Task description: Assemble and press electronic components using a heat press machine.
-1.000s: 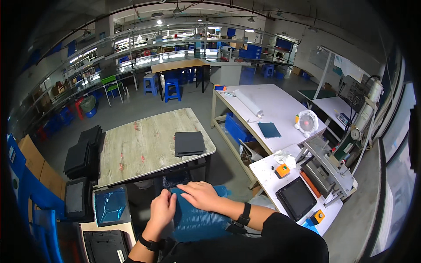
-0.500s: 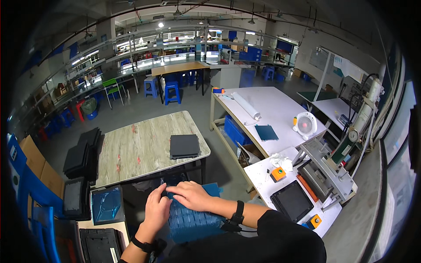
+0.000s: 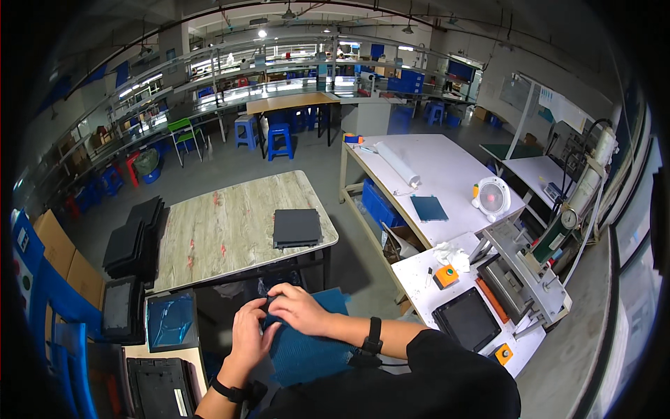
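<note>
A blue sheet-like panel with a fine striped sheen lies tilted close in front of my body. At its upper left corner my left hand grips the edge, thumb on the blue face and fingers around the side. My right hand is closed at the same corner, fingers bent and pinching beside the left fingertips. What exactly lies between the right fingertips is hidden. The panel's lower edge disappears behind my black sleeve and body.
Ahead stands a wood-patterned table bearing a stack of dark plates. Left are black trays and a blue film-covered panel. On the right, a white bench holds a fan, beside a press.
The view has shifted slightly. Both hands stay at the panel's corner, with the right fingers more bent and the left thumb lower on the face. The panel's bright striped reflections have dulled.
</note>
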Tool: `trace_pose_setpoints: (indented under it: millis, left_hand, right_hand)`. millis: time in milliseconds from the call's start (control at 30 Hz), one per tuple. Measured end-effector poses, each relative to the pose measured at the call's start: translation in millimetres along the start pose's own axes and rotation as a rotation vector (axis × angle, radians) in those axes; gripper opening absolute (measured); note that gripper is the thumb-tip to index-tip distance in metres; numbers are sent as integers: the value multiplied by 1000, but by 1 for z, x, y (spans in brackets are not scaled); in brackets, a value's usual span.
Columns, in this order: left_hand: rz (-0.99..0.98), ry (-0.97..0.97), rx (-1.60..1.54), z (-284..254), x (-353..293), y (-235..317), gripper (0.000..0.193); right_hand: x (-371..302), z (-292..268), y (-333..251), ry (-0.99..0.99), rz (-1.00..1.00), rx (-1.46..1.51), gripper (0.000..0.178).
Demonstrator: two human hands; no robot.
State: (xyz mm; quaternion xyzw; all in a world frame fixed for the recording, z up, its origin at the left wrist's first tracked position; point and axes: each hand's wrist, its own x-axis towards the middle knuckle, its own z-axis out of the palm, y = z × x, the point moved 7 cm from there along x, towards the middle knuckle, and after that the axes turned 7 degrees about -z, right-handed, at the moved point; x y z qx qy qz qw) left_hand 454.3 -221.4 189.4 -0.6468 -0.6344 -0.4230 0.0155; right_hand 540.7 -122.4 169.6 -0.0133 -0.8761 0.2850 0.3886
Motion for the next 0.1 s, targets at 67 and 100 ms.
trace_pose_setpoints:
  millis: [67,100]
  left_hand:
    - [-9,-84,68,3,2,-1,46]
    - [-24,-168,139,6,2,-5,61]
  right_hand:
    - [-4,6,-15,-18,-172,-125,11]
    - [-4,4,-31,-53,-232,-212,15]
